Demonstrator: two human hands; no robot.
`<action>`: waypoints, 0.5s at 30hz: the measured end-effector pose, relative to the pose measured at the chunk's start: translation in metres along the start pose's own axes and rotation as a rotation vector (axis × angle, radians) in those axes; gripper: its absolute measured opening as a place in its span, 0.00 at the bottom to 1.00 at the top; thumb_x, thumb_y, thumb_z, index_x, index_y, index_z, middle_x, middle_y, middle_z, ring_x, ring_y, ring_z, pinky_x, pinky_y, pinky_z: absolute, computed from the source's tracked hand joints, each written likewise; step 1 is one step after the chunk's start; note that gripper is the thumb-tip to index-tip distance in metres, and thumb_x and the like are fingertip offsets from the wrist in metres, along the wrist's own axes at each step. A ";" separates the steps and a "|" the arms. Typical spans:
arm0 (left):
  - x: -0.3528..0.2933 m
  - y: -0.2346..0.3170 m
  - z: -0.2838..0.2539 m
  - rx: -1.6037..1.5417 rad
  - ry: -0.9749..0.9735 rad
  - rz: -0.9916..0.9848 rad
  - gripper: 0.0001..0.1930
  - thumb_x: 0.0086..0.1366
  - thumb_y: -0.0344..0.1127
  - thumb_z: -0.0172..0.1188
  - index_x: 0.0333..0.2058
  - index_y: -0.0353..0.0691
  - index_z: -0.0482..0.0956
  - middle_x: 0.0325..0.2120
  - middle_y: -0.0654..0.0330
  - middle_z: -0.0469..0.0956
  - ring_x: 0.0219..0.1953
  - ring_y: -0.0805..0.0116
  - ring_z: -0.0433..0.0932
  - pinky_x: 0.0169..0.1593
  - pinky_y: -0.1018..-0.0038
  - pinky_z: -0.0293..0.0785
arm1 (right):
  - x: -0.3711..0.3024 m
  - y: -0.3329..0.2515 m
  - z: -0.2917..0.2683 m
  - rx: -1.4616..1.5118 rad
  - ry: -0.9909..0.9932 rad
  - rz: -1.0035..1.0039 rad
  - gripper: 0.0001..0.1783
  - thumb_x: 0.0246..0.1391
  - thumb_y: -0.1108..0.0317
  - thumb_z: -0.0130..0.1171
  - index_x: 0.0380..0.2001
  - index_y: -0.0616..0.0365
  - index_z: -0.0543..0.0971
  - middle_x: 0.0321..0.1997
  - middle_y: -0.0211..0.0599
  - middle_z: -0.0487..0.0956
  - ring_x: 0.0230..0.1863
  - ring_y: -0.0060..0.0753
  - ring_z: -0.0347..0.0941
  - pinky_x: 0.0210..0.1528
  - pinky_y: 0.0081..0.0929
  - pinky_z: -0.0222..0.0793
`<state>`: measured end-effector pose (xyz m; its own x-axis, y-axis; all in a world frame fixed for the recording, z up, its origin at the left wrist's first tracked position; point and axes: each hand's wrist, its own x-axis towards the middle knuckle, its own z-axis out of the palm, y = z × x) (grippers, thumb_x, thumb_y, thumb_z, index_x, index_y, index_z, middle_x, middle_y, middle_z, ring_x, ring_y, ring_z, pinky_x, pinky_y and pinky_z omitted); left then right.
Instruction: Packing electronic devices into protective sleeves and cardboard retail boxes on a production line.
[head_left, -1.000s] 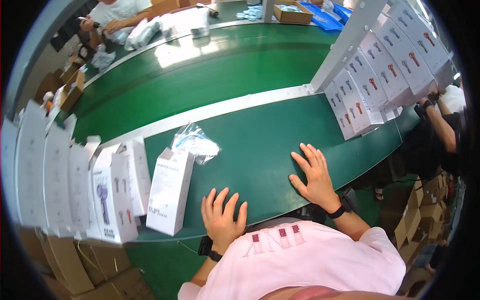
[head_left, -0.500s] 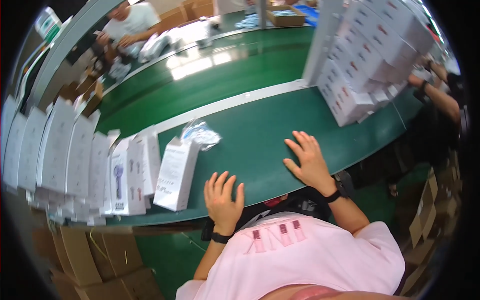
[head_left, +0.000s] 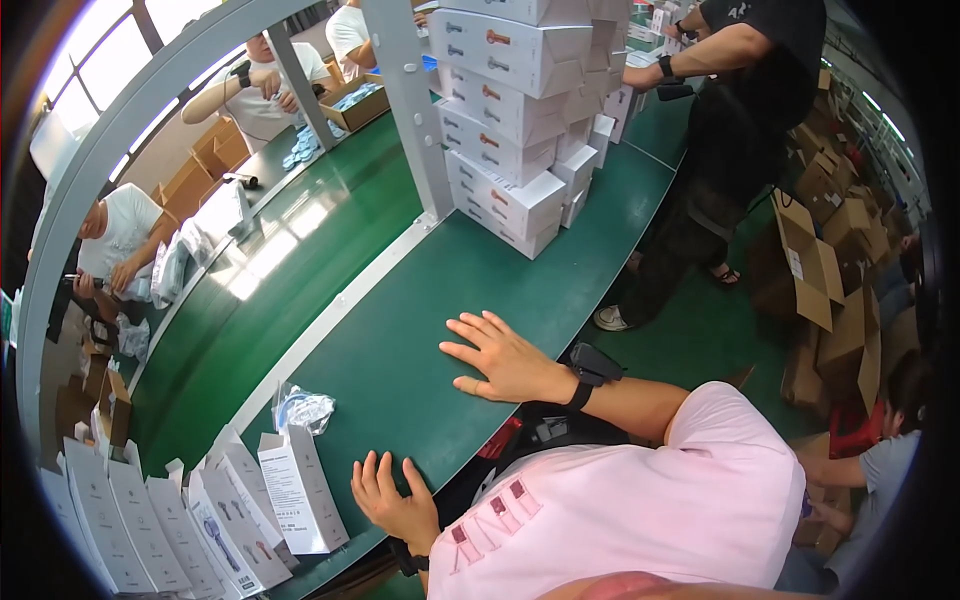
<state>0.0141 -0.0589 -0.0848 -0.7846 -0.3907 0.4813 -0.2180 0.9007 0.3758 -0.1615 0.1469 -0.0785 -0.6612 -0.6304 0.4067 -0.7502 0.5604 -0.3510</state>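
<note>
Two hands lie flat and empty on the green tabletop (head_left: 400, 330), fingers spread, grasping nothing. My left hand (head_left: 392, 502) rests at the near edge, its wrist partly hidden by my pink shirt (head_left: 620, 500). Just beside it stands an upright white box (head_left: 302, 490), first in a row of boxes (head_left: 150, 520) cut off by the rim. Behind the box, a clear bag (head_left: 303, 408), contents unclear. My right hand (head_left: 500, 358) lies further out. Far back, a box stack (head_left: 520, 120).
</note>
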 end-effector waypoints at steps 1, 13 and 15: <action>0.000 0.000 0.000 0.006 -0.001 -0.001 0.12 0.59 0.33 0.64 0.42 0.38 0.81 0.49 0.56 0.78 0.57 0.50 0.71 0.59 0.58 0.66 | 0.000 0.000 -0.001 0.003 -0.002 -0.004 0.30 0.57 0.51 0.59 0.56 0.60 0.74 0.65 0.54 0.66 0.68 0.54 0.58 0.70 0.51 0.50; 0.001 0.004 -0.016 0.030 0.013 0.010 0.11 0.60 0.33 0.64 0.42 0.38 0.81 0.48 0.53 0.79 0.56 0.47 0.72 0.58 0.57 0.67 | 0.004 -0.007 0.001 0.006 -0.030 -0.030 0.31 0.54 0.53 0.62 0.57 0.59 0.73 0.65 0.52 0.66 0.68 0.56 0.58 0.70 0.52 0.50; 0.005 0.004 -0.015 -0.031 -0.001 0.023 0.13 0.59 0.32 0.65 0.43 0.38 0.81 0.49 0.53 0.78 0.56 0.48 0.72 0.59 0.57 0.66 | 0.007 -0.007 -0.009 0.011 -0.027 -0.032 0.32 0.51 0.55 0.64 0.57 0.59 0.73 0.65 0.53 0.66 0.66 0.57 0.60 0.69 0.52 0.52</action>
<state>0.0183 -0.0598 -0.0693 -0.7900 -0.3696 0.4892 -0.1819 0.9032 0.3887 -0.1608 0.1434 -0.0658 -0.6369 -0.6619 0.3952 -0.7707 0.5339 -0.3479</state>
